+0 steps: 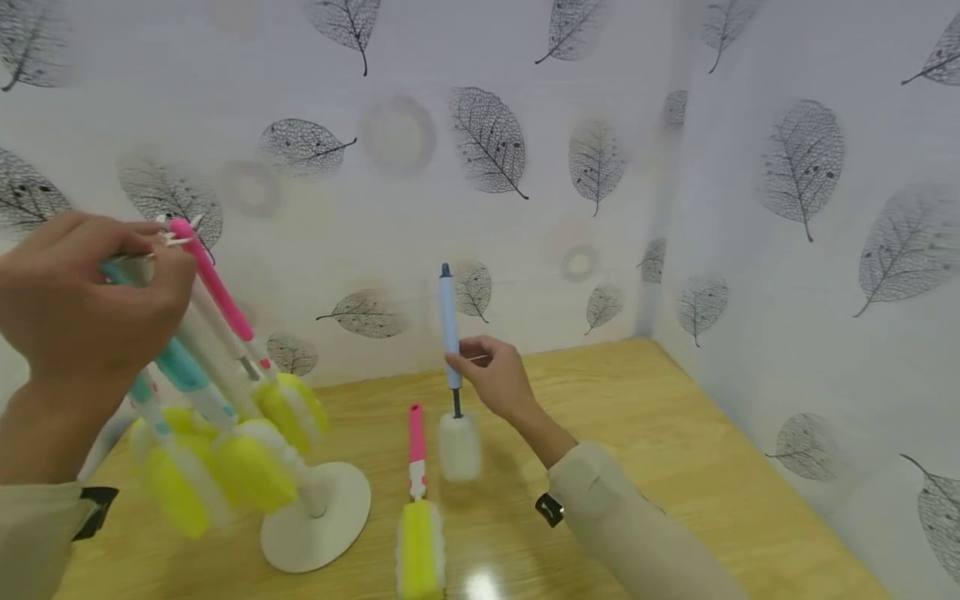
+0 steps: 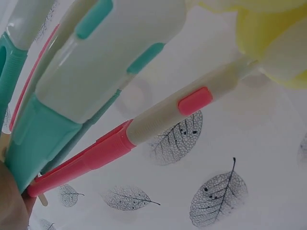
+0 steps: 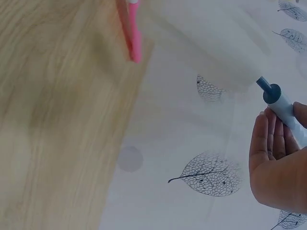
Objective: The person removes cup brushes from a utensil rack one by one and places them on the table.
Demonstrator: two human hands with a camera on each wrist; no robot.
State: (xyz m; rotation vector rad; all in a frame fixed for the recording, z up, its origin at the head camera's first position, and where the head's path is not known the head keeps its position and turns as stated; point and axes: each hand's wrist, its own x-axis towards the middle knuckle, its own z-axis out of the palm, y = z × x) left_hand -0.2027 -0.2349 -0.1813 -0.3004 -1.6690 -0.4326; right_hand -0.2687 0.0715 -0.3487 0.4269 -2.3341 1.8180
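Observation:
In the head view, my left hand (image 1: 97, 292) is raised at the left, fingers curled at the white hooked top of a brush stand (image 1: 296, 550). Right beside its fingertips is the upper end of a pink-handled bottle brush (image 1: 217, 283). Teal-handled bottle brushes (image 1: 183, 367) with yellow and white sponge heads hang by it; the left wrist view shows their handles converging at the hand. My right hand (image 1: 495, 375) grips the light blue handle of a bottle brush (image 1: 448, 321) between thumb and fingers. Its white sponge head (image 1: 459, 450) points down over the wooden table.
Another pink-handled brush (image 1: 420, 542) with a yellow and white head lies on the wooden table (image 1: 615, 433), between the stand's round base and my right arm. Leaf-patterned walls (image 1: 525, 225) border the table at the back and right.

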